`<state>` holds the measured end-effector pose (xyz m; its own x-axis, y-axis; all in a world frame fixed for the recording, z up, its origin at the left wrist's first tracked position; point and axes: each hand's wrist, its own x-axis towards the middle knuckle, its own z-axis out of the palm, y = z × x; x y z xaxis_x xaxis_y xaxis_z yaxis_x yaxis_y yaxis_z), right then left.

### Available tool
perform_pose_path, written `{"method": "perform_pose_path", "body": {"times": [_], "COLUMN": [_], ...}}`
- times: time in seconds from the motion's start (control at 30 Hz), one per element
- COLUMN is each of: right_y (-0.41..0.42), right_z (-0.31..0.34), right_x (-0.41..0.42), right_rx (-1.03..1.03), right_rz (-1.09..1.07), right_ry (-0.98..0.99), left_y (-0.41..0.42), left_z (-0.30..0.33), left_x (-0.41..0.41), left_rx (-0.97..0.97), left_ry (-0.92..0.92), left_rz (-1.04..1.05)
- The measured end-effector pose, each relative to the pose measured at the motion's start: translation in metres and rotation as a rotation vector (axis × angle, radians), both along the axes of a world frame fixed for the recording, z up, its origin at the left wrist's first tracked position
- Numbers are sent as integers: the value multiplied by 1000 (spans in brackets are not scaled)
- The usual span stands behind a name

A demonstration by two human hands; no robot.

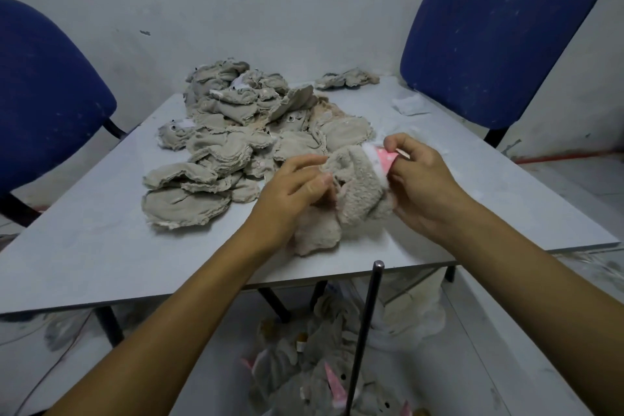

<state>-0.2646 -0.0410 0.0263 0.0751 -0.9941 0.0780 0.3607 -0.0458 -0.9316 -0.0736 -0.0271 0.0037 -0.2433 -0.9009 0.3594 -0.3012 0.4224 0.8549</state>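
Note:
A grey fleecy toy skin (pixel 358 199) lies near the front edge of the pale table (pixel 101 240), held between both hands. My left hand (pixel 290 192) pinches its left edge with thumb and fingers. My right hand (pixel 422 179) pinches a pink and white ear piece (pixel 383 160) at the skin's upper right end. A heap of unstuffed grey toy skins (pixel 236 135) covers the middle and far side of the table.
Two blue chairs stand behind the table, one at the left (pixel 44 91) and one at the right (pixel 499 34). A thin metal rod (pixel 364 331) rises below the table's front edge. Turned grey toys with pink ears (pixel 324 378) lie on the floor underneath.

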Motion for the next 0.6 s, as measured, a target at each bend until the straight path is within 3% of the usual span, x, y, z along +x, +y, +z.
{"method": "perform_pose_path", "body": {"times": [0.17,0.23,0.27,0.37,0.43,0.5,0.6], "right_y": [5,5,5,7,12,15,17], "right_z": [-1,-2,-2,-5,-8,-13,-18], "right_x": [17,20,20,17,16,18,23], "right_rx": [-18,1,-35,-327,-513,-531,-289], "right_rz": [60,45,-17,-398,-570,-493,-211], "right_ry": [92,105,177,635,793,839,745], "left_y": [-7,-10,-12,-15,-14,-12,-6], "left_z": [-8,-10,-10,-8,-6,-6,-6], "left_x": [-3,-5,-6,-11,-15,-21,-35], "left_rx": [35,10,-10,-51,-55,-61,-44], "left_ry": [-241,-237,-227,-156,-56,44,261], "left_rz": [39,104,178,466,561,562,434]}}
